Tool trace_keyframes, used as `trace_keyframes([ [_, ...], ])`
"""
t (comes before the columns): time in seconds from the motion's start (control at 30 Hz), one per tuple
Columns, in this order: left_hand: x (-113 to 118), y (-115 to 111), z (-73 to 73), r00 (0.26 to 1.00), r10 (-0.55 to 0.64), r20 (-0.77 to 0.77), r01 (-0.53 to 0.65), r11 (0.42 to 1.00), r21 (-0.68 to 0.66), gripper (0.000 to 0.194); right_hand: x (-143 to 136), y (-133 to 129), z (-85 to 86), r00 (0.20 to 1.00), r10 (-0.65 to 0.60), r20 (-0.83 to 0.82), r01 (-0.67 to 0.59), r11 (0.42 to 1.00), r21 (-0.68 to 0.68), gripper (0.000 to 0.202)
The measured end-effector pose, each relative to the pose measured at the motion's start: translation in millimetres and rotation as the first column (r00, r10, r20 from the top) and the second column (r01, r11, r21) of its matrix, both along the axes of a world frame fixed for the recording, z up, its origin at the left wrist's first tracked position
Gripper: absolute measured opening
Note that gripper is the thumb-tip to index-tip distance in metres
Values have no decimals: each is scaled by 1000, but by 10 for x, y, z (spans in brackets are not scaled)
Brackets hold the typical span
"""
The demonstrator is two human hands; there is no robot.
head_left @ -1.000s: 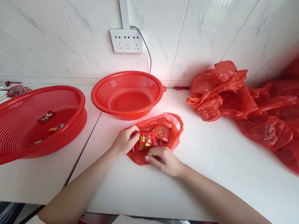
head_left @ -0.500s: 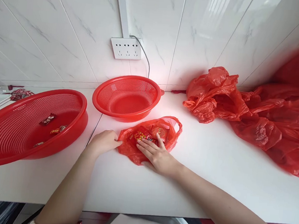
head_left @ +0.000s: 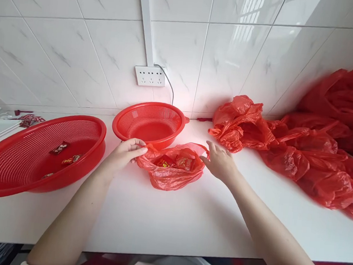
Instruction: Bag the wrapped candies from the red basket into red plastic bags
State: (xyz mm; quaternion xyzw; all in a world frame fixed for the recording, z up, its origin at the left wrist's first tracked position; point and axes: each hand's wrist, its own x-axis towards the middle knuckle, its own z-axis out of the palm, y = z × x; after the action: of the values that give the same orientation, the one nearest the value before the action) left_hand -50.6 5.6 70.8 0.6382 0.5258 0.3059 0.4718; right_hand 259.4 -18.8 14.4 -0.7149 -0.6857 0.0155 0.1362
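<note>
A thin red plastic bag [head_left: 172,179] sits on the white table before me, its mouth spread. Inside it lie red packets with gold print, partly covered by the plastic. My left hand [head_left: 125,152] pinches the bag's left handle between thumb and fingers. At the bag's right handle is my right hand [head_left: 221,163], thumb and fingers apart, with the handle's edge near the gap between them. I cannot make out a firm grip there.
Behind the bag stands a red plastic basket [head_left: 176,138]. A larger red basket [head_left: 98,129] at left holds several wrapped sweets [head_left: 59,148]. Crumpled red bags [head_left: 294,161] spread along the right side. A power socket [head_left: 150,76] is on the tiled wall.
My right hand has left the packets and moved to the bag's right handle. My left hand has lifted the left side, and the bag's front now stands higher. The view has tilted up.
</note>
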Motion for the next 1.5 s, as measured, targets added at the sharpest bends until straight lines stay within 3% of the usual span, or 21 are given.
trace_keyframes([
  [0.07,-34,10,5,986,-49,-157,46,999,-26,35,121,8,-25,997,-2,-83,-10,990,-140,55],
  [0.13,-86,16,18,946,-72,-317,67,997,-27,37,225,-13,-6,969,35,-245,-72,987,-145,51],
  [0.23,-165,30,104,868,-3,-497,23,999,33,28,347,-62,129,857,138,-496,-136,990,40,43],
  [0.3,-187,45,216,866,44,-499,-6,997,77,26,397,-74,256,722,230,-653,-141,972,187,35],
  [0.37,-163,64,352,934,65,-352,-17,990,137,28,407,-47,383,554,321,-768,-73,938,339,30],
  [0.43,-93,83,479,995,59,-84,-39,975,220,27,369,10,498,433,417,-799,72,868,491,27],
  [0.5,12,96,577,983,44,177,-97,947,305,27,280,68,604,398,517,-757,202,756,623,22],
  [0.6,193,92,662,929,12,369,-179,888,423,32,79,77,754,437,628,-645,226,617,754,21],
  [0.7,375,31,694,924,-78,375,-130,857,498,49,-146,-42,887,484,688,-541,121,560,819,27],
  [0.83,640,-121,641,937,-284,204,155,861,484,58,-379,-243,995,470,753,-460,-211,602,770,29],
  [0.93,810,-194,536,901,-431,53,372,830,415,33,-468,-269,984,406,831,-380,-470,546,693,31],
  [1.0,865,-194,475,877,-476,65,434,844,316,14,-485,-218,939,395,855,-336,-512,509,692,34],
  [1.07,871,-167,443,875,-465,132,433,876,212,28,-476,-144,889,435,827,-356,-453,543,707,33],
  [1.13,852,-133,438,886,-431,172,404,898,173,36,-455,-75,850,447,781,-436,-409,612,677,33],
  [1.2,833,-102,443,898,-402,181,372,911,177,41,-437,-28,825,394,754,-525,-439,657,613,33],
  [1.33,813,-41,423,909,-375,181,350,924,153,41,-420,9,793,309,713,-629,-454,692,561,25],
  [1.5,740,90,395,926,-270,263,245,961,127,42,-357,86,754,370,649,-665,-310,761,569,19],
])
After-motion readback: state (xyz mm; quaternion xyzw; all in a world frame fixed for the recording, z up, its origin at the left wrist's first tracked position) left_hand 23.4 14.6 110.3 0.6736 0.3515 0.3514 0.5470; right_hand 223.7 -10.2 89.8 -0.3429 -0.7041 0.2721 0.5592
